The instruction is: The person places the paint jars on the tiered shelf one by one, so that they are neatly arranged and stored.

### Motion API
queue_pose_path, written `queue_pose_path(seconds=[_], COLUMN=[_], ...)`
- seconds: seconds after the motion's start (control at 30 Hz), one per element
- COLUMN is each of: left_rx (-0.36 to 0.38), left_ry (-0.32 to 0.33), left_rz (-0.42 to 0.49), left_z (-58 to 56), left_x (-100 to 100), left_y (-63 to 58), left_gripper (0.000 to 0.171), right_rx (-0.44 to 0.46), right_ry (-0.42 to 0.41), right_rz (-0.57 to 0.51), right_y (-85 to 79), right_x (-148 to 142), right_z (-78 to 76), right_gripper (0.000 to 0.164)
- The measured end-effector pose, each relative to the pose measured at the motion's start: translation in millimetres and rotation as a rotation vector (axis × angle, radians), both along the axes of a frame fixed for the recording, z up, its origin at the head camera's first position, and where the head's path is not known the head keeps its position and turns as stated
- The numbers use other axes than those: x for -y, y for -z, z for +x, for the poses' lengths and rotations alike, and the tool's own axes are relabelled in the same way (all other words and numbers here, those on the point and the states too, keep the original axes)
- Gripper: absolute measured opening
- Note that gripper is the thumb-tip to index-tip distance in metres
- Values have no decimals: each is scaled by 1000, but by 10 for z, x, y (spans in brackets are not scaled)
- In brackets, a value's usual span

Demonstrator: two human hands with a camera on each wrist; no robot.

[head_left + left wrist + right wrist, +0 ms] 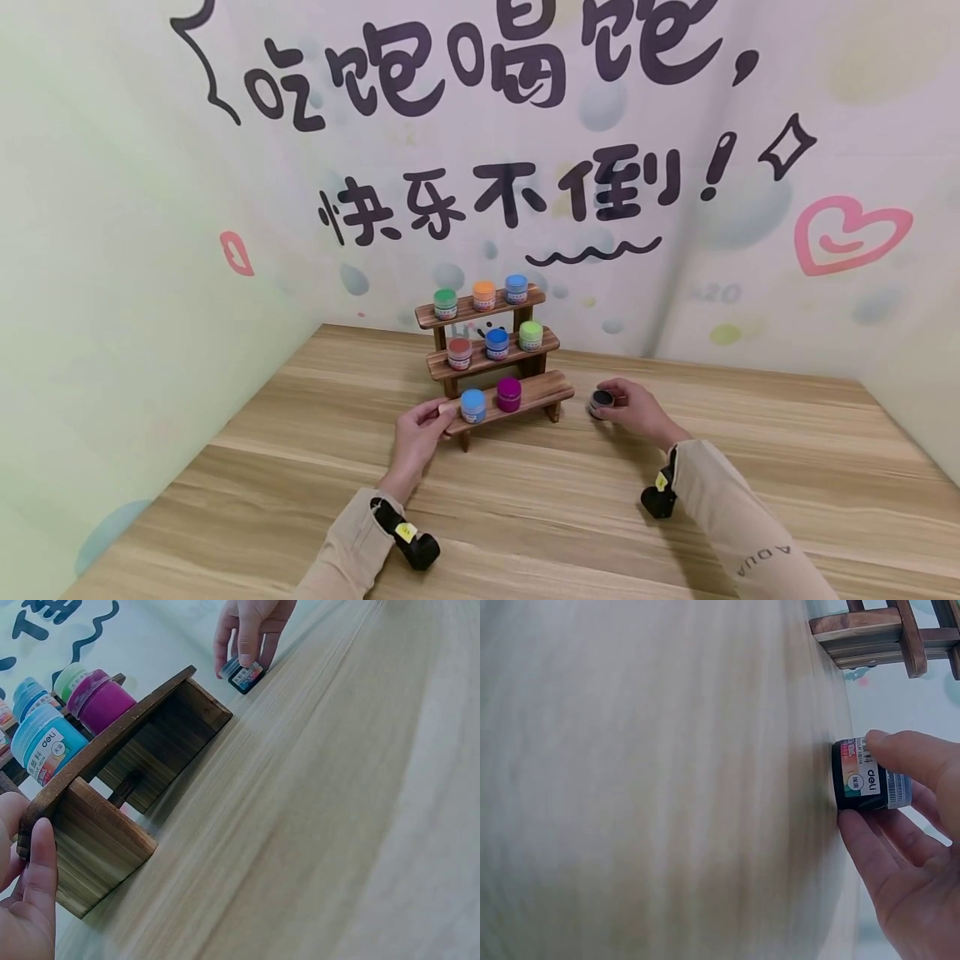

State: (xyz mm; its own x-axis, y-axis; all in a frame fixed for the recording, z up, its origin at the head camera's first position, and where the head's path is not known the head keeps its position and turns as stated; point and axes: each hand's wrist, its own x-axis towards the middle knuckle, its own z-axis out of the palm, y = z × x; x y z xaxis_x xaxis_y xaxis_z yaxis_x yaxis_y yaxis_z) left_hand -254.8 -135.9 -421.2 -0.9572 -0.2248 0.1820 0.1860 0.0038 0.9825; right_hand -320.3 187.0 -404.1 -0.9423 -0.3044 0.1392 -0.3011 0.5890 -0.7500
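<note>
A three-tier wooden rack (pixel 540 388) carries several small paint jars. At the left end of its lowest shelf, my left hand (pixel 417 433) pinches the board between thumb and fingers. A light blue jar (pixel 51 744) and a purple jar (pixel 103 702) stand on that shelf. To the right of the rack, my right hand (pixel 636 410) grips a black paint jar (pixel 861 774) at the tabletop, thumb on its label side and fingers on the opposite side.
The middle shelf holds a red jar (pixel 460 354), a blue jar (pixel 497 343) and a light green jar (pixel 530 336). Above them stand a green jar (pixel 446 305), an orange jar (pixel 483 296) and another blue jar (pixel 516 288). Behind the wooden table (pixel 525 517) hangs a printed backdrop (pixel 285 192).
</note>
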Motion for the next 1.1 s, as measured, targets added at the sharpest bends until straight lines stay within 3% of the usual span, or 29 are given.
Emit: queue_pose_path(seconds=[0.3,0.7,1.1], left_rx=[104,109,91], left_ry=[-25,-31,-33], left_rz=[-15,-21,-33], left_z=[-40,-31,-24], left_x=[-14,-13,-13], left_y=[-22,-19,-21], left_gripper=[30,31,30], right_rx=[1,-12,-135], right_ry=[-2,15,-25], right_rz=[0,21,48], right_y=[10,5,-79], right_x=[-14,-40,-69], right_z=[-9,48,152], right_gripper=[40,41,38])
